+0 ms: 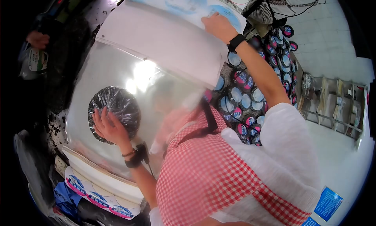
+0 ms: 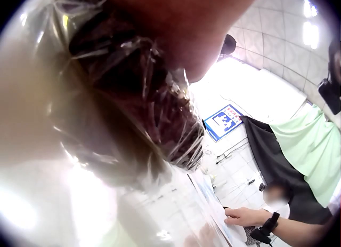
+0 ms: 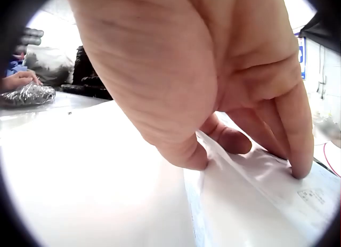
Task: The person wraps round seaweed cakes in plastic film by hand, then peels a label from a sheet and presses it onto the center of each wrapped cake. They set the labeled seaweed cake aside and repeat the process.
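Observation:
A round, dark package [image 1: 127,104] in crinkled clear wrap lies on the shiny metal tabletop [image 1: 84,79]. My left hand [image 1: 109,127] rests on its near side with the fingers spread and fairly straight. In the left wrist view the glossy wrap [image 2: 176,124] shows right beside that hand. At the far end of the table, my right hand [image 1: 220,27] pinches the edge of a thin sheet with blue print [image 1: 184,2]. The right wrist view shows a raised fold [image 3: 226,161] between thumb and fingers. Blank white sheets [image 1: 164,42] lie beside the printed ones.
Many round packages with pink and blue labels [image 1: 243,96] are heaped to the right of the table. A roll of labelled sheets [image 1: 98,198] lies along the near edge. A wire rack [image 1: 333,104] stands at far right. Another person's hand [image 1: 38,40] shows at upper left.

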Motion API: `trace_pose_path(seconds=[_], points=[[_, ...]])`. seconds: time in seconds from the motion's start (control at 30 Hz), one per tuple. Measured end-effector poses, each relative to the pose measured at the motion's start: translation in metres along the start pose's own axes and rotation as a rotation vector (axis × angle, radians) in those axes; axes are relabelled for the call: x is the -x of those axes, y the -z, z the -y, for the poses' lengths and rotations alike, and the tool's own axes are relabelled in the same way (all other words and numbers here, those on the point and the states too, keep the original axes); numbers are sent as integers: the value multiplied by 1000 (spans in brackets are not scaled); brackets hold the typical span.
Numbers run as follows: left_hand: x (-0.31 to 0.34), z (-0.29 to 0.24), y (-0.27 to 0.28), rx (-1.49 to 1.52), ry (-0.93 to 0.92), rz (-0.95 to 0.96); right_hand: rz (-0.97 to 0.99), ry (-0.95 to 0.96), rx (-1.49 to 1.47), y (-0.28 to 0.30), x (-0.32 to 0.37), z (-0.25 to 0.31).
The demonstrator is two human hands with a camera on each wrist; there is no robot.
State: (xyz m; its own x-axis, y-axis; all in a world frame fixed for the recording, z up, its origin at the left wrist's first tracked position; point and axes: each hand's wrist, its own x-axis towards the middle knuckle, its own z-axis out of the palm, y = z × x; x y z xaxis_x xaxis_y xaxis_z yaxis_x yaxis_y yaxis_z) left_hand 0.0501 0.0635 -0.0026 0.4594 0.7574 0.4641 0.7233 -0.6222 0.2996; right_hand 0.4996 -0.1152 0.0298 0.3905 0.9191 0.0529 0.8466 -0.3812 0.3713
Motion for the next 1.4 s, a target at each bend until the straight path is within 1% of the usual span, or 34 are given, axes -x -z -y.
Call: trace_pose_path(seconds=[0.03,0.23,0.33,0.43,0.53,0.63,0.73,0.83,0.87,0.97,1.07,1.17,1.27,1.3,1.37,1.4], points=[[0,0,0,4,-1,-1,15,3,81,0,0,0],[0,-1,0,15,-8,-12,-22,105,-133,-2,-8,-18],[-1,-2,0,3,-1,-3,-74,100,-116,1,-7,-13],[0,-1,1,-4,2,-1,-86,72,-129,-4,-7,-11],[0,-1,1,-3,4,-3,-8,15,-209,11,-5,-13],[0,-1,0,9,6,-4,89,-44,-194,9,-7,-18],[-1,-4,3,-13,16,2,-69,-124,-379,8,-5,-44],[-1,-6,2,-18,10,5,48,-92,-460,7,2,-52],[-1,-3,1,-9,5,3,83,-112,-459,6,4,-50],[-2,-3,1,-9,-8,-4,83,-164,-522,13,6,-50],[-2,-3,1,-18,-5,-7,54,-309,-545,28,18,-32],[-2,-1,-1,-1,-11,-12,-213,-388,-455,11,19,-5],[-1,2,0,-7,-17,-11,-176,-511,-491,-1,13,1],[0,1,0,-22,-15,-5,-259,-461,-471,-4,10,-5],[1,2,0,-38,-11,0,-422,-362,-418,-10,11,-37],[1,3,-1,-36,-10,-2,-328,-481,-579,8,13,-56]])
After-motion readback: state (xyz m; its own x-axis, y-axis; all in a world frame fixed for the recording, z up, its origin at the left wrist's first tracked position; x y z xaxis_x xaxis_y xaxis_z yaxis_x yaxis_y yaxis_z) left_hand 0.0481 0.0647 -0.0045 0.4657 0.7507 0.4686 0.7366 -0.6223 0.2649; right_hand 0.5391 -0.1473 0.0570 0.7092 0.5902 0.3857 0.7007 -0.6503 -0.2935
